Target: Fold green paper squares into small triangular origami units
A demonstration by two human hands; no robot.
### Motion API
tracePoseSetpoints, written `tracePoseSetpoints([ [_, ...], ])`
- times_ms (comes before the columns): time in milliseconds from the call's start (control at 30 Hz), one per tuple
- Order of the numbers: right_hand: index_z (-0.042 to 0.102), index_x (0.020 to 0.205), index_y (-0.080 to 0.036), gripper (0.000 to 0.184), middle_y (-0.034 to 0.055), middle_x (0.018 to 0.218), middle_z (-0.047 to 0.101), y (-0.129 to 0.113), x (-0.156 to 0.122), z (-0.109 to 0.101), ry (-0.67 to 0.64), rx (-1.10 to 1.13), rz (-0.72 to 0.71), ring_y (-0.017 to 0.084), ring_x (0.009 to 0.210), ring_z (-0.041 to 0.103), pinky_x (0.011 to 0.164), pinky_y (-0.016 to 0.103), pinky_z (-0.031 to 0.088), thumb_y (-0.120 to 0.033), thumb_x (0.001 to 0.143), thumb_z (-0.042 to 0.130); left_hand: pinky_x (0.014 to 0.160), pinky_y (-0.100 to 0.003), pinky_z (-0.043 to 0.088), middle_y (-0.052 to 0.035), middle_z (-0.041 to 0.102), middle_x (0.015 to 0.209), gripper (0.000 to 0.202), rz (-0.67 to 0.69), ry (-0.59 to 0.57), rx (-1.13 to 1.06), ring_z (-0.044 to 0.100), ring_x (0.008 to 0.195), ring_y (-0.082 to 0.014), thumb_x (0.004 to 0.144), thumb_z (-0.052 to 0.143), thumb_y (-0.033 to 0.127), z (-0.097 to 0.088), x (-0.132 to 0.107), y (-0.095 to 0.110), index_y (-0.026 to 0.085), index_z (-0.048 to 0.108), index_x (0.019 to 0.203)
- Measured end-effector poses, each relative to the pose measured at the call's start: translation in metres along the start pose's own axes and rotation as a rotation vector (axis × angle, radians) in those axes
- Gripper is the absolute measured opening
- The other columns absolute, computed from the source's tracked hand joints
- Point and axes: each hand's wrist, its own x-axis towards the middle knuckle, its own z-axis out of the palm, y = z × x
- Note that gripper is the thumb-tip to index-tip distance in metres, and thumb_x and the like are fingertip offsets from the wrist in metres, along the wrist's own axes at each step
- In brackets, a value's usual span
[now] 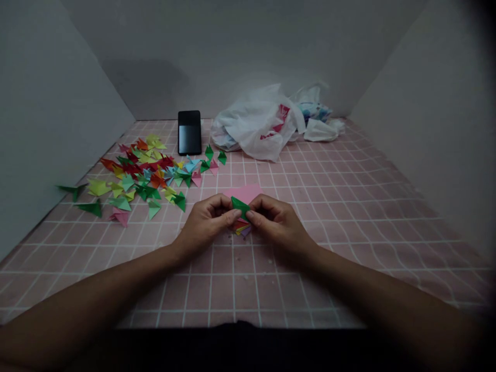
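Between my two hands is a small piece of folded green paper, pinched near the middle of the table. My left hand grips its left side between thumb and fingers. On the other side, my right hand pinches the right edge. Behind and beneath the hands lies pink paper, partly covered by them. Just below the green piece, a fanned stack of coloured paper shows red, yellow and purple edges.
Many small folded paper shapes in mixed colours are spread at the left. A black phone stands behind them. Crumpled white plastic bags sit at the back, with a white wad to their right. Pale walls enclose the gridded pink tablecloth.
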Motion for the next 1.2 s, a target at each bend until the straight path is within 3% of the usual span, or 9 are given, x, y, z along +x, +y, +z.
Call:
tracePoseSetpoints([
  [200, 0.058, 0.079, -0.02, 0.016, -0.0004, 0.074, 0.059, 0.003, 0.0, 0.002, 0.02, 0.023, 0.009, 0.015, 0.068, 0.054, 0.064, 0.031, 0.043, -0.03, 0.09, 0.065, 0.058, -0.024, 0.048, 0.0021, 0.063, 0.066, 0.015, 0.006, -0.012, 0.028, 0.058, 0.058, -0.0112, 0.079, 0.077, 0.026, 0.003, 0.0, 0.0, 0.018, 0.065, 0.075],
  [333, 0.059, 0.082, -0.021, 0.012, -0.0005, 0.078, 0.058, 0.002, -0.001, 0.002, 0.101, -0.001, -0.06, 0.015, 0.071, 0.053, 0.067, 0.03, 0.043, -0.028, 0.089, 0.066, 0.059, -0.025, 0.045, 0.0022, 0.061, 0.066, 0.014, 0.11, 0.047, 0.126, 0.056, 0.06, -0.0116, 0.079, 0.075, 0.022, 0.005, -0.003, 0.001, 0.019, 0.064, 0.073],
  [400, 0.059, 0.083, -0.021, 0.012, -0.0006, 0.08, 0.057, 0.001, -0.002, 0.003, 0.193, -0.01, -0.094, 0.015, 0.073, 0.053, 0.067, 0.03, 0.043, -0.028, 0.089, 0.066, 0.059, -0.025, 0.043, 0.0017, 0.06, 0.067, 0.015, 0.246, 0.144, 0.285, 0.054, 0.061, -0.0114, 0.082, 0.074, 0.02, 0.003, -0.004, 0.002, 0.02, 0.063, 0.071],
  [467, 0.06, 0.08, -0.021, 0.018, -0.0007, 0.076, 0.056, 0.001, -0.004, 0.003, 0.191, 0.015, -0.07, 0.014, 0.07, 0.053, 0.066, 0.029, 0.042, -0.032, 0.092, 0.065, 0.062, -0.025, 0.043, 0.0006, 0.061, 0.069, 0.016, 0.41, 0.204, 0.472, 0.054, 0.063, -0.0118, 0.084, 0.072, 0.017, 0.0, -0.005, 0.001, 0.02, 0.065, 0.071],
  [567, 0.064, 0.076, -0.019, 0.032, -0.0001, 0.069, 0.059, 0.001, -0.006, 0.006, 0.01, 0.175, 0.046, 0.014, 0.064, 0.055, 0.065, 0.03, 0.044, -0.042, 0.098, 0.06, 0.069, -0.027, 0.049, -0.0016, 0.067, 0.074, 0.013, 0.666, 0.133, 0.675, 0.062, 0.072, -0.0146, 0.086, 0.07, 0.013, -0.006, -0.004, -0.003, 0.02, 0.067, 0.076],
  [600, 0.065, 0.078, -0.018, 0.034, 0.0002, 0.068, 0.061, 0.001, -0.007, 0.007, -0.039, 0.247, 0.08, 0.014, 0.063, 0.057, 0.065, 0.029, 0.045, -0.044, 0.099, 0.059, 0.065, -0.025, 0.049, -0.0016, 0.068, 0.076, 0.011, 0.806, 0.102, 0.722, 0.063, 0.07, -0.0142, 0.086, 0.07, 0.012, -0.008, -0.003, -0.005, 0.02, 0.066, 0.079],
  [733, 0.069, 0.083, -0.018, 0.03, 0.0005, 0.07, 0.066, 0.002, -0.007, 0.01, -0.075, 0.478, 0.148, 0.013, 0.063, 0.06, 0.066, 0.028, 0.048, -0.044, 0.096, 0.065, 0.064, -0.021, 0.052, -0.0024, 0.07, 0.084, 0.012, 1.063, 0.097, 0.93, 0.065, 0.074, -0.0125, 0.09, 0.065, 0.009, -0.012, 0.001, -0.011, 0.02, 0.062, 0.089],
  [1033, 0.072, 0.088, -0.018, 0.015, -0.0006, 0.072, 0.066, 0.003, -0.007, 0.009, -0.144, 0.583, 0.15, 0.011, 0.064, 0.06, 0.066, 0.027, 0.051, -0.033, 0.091, 0.072, 0.073, -0.026, 0.059, -0.006, 0.07, 0.092, 0.018, 1.054, 0.113, 0.916, 0.069, 0.084, -0.0155, 0.089, 0.065, 0.006, -0.011, 0.002, -0.011, 0.019, 0.06, 0.101],
  [1200, 0.071, 0.085, -0.018, 0.018, -0.0004, 0.07, 0.066, 0.006, -0.007, 0.007, -0.068, 0.436, 0.083, 0.012, 0.064, 0.059, 0.067, 0.028, 0.047, -0.033, 0.094, 0.069, 0.075, -0.028, 0.059, -0.0077, 0.071, 0.094, 0.021, 0.893, 0.06, 0.822, 0.07, 0.089, -0.018, 0.088, 0.067, 0.009, -0.006, -0.001, -0.01, 0.018, 0.061, 0.106],
])
